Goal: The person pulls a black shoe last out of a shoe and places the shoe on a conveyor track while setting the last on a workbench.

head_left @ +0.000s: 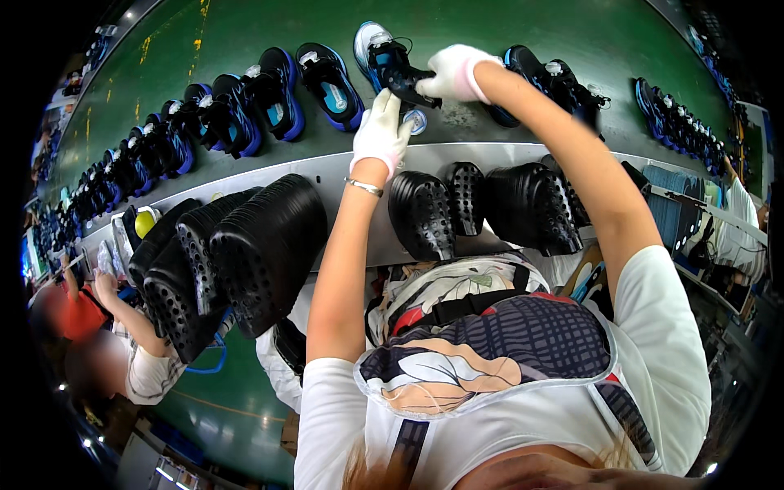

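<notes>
In front of me on the green surface lies a sneaker (374, 42) with a white toe, blue sole edge and loose dark laces. My left hand (381, 135), in a white glove, has its fingers against the near end of this shoe. Its thumb is beside a small round blue-and-white piece (416, 122). My right hand (454, 73), also gloved, grips a black plastic shoe insert (404, 80) at the shoe's opening. The gloved fingers partly hide how far the insert sits inside the shoe.
A long row of black-and-blue sneakers (278, 91) curves away left; more shoes (559, 86) stand right. Stacked black perforated inserts (269, 245) and further stacks (531, 204) line the metal ledge (343, 175) nearest me. A co-worker's arm (135, 314) is at the left.
</notes>
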